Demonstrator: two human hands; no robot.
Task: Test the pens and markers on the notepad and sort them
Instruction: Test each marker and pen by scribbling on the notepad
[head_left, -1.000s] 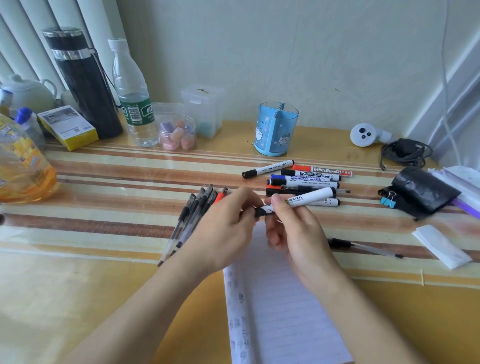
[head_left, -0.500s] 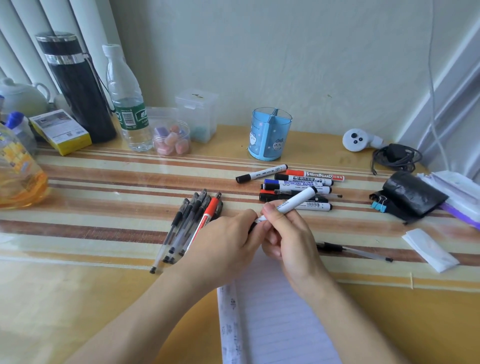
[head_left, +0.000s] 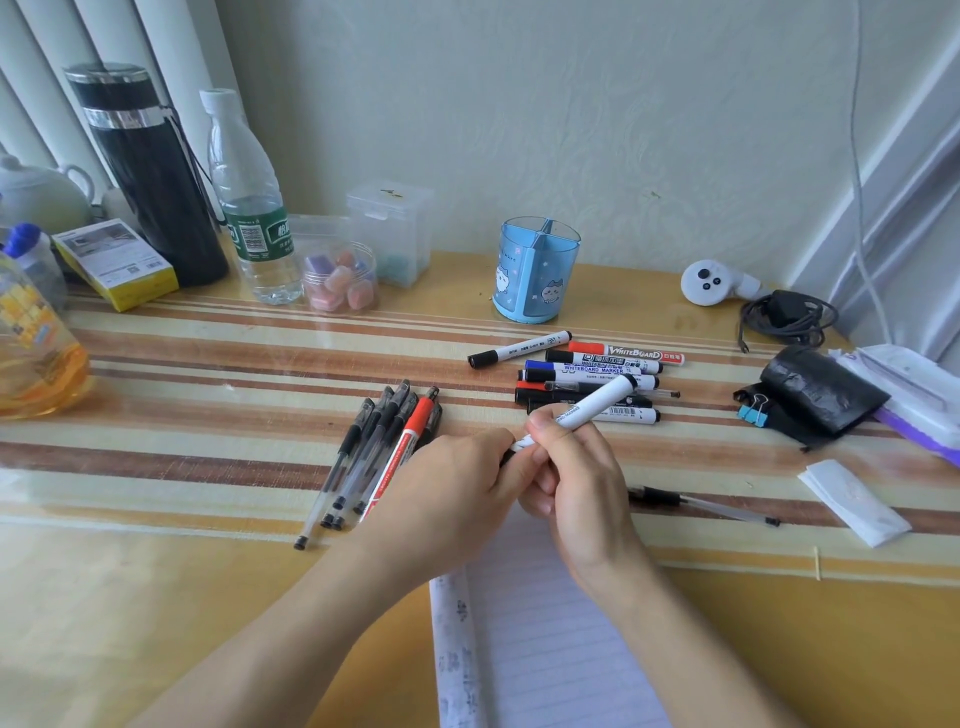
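Marker (head_left: 597, 405) sits tilted over the top of the notepad (head_left: 545, 649). Right hand (head_left: 576, 483) grip is wrapped round the barrel, left hand (head_left: 457, 488) grip pinches the near end, cap hidden in there. If it pops off with a jerk, I'd guess inky fingers, or a knock into the pens (head_left: 379, 447) on the desk (head_left: 208, 597).

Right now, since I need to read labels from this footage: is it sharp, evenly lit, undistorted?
Head view: soft daylight, faint shadows; sheen on the glossy striped tabletop; wide-angle bowing of the white vertical blinds; print legible on the red-capped whiteboard marker, blurred on the hand-held white marker.
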